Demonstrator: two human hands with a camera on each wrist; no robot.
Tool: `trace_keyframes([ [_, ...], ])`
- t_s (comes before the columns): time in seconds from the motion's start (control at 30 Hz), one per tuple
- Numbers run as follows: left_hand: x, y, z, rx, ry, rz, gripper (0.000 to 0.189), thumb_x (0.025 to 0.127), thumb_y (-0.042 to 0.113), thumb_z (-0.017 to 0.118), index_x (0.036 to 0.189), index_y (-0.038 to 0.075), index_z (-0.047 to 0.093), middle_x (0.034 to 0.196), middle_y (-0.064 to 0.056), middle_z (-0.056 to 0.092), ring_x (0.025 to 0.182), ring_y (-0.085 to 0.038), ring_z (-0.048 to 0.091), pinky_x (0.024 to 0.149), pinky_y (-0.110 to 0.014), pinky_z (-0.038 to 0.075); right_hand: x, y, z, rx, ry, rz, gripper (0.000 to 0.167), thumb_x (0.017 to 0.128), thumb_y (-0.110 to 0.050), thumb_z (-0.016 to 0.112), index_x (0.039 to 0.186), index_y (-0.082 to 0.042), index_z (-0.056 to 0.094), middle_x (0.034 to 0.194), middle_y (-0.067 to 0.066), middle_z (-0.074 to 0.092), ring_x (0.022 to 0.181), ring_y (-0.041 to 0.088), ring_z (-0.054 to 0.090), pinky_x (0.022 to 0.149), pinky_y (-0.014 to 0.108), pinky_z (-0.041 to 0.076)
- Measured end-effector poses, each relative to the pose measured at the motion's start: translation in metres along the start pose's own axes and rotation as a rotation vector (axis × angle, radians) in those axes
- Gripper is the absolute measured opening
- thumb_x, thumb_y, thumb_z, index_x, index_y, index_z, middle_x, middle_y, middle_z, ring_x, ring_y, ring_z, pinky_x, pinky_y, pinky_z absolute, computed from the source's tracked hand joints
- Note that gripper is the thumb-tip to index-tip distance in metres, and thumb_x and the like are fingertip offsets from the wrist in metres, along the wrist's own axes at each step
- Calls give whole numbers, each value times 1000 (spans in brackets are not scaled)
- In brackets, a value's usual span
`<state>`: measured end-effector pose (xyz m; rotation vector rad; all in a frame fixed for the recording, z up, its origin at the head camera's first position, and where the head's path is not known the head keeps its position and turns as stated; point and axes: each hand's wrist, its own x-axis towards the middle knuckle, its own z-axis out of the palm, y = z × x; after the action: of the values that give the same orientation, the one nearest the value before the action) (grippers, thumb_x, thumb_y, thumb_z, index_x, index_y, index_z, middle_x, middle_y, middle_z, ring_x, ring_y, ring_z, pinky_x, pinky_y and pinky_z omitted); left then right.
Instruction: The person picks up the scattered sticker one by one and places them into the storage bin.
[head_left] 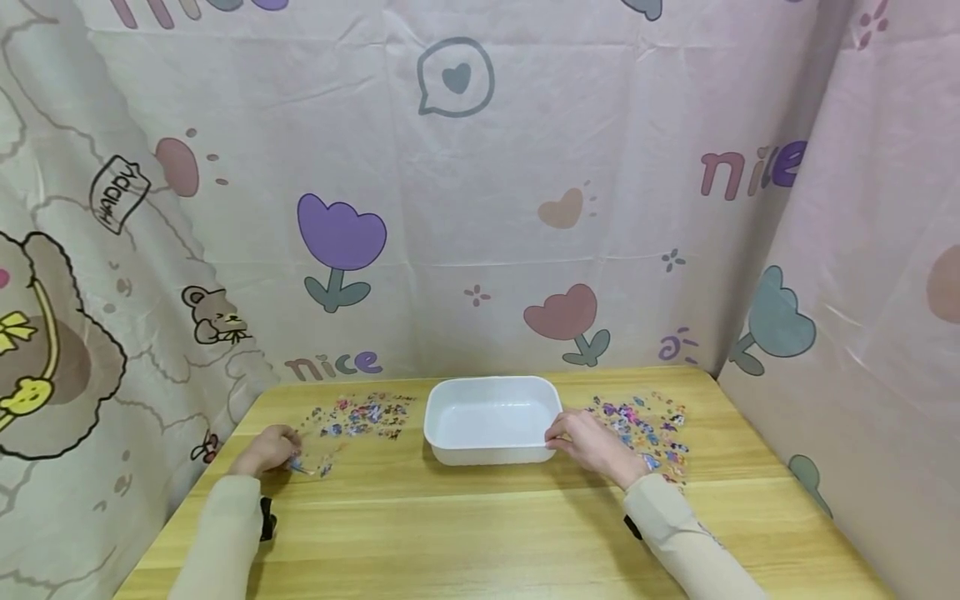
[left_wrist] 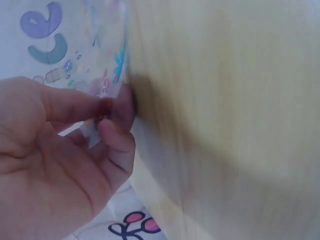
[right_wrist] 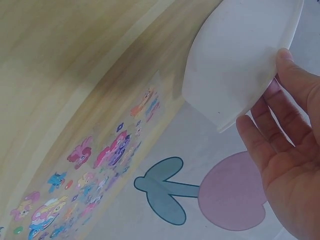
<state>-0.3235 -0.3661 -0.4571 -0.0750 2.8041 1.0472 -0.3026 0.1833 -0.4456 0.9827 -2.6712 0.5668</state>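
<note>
The white container (head_left: 492, 455) sits on the counter (head_left: 450, 533) with its opening facing up and its long axis running left to right, parallel to the counter's back edge. To the container's left lies a clear sticker sheet (head_left: 367, 414) with small colourful figures; its see-through outline makes its long axis hard to tell. The person's left hand (head_left: 272, 448), well left of the container, has its thumb and fingers drawn together, pinching the clear sheet's edge. The right hand (head_left: 592, 442) is at the container's near right corner, gripping the rim between thumb and fingers. Another sticker sheet (head_left: 637, 425) lies just right of the container, partly behind the right hand. A patterned curtain (head_left: 465, 200) hangs behind the container.
</note>
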Motion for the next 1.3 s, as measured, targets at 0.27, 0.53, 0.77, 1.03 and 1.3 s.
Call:
trace_keyframes([
  [0.27,-5,-8,-12,-108,18,5,32,96,-7,42,121,-26,45,78,-17,64,62,-15,58,58,-29,51,-1,0,1,9,-1,-7,8,84,-12,74,92,-12,77,89,0,72,83,15,67,77,29,55],
  [0.53,-7,-10,-20,-76,121,35,22,97,1,53,104,-18,63,73,-13,69,66,-18,64,59,-31,52,0,0,0,7,7,-8,8,84,-13,75,92,-13,77,89,0,73,83,15,67,78,29,55],
  [0.77,-4,-1,-24,106,186,134,25,100,6,48,98,-10,67,79,-13,67,68,-16,55,62,-30,42,0,1,0,-11,1,1,8,84,-13,75,91,-13,77,89,-1,73,83,14,67,77,29,55],
  [1.03,-2,13,-24,94,316,216,24,100,8,52,103,-10,66,88,-20,69,72,-18,61,61,-32,48,1,-2,-1,-7,-16,3,9,84,-12,74,92,-12,77,89,1,72,82,15,66,76,28,55],
  [1.3,2,38,-21,68,400,196,29,103,16,47,101,-4,66,88,-19,66,68,-18,52,59,-30,41,2,-2,-1,9,-14,4,9,84,-9,74,92,-10,77,89,1,72,82,14,66,76,28,55],
])
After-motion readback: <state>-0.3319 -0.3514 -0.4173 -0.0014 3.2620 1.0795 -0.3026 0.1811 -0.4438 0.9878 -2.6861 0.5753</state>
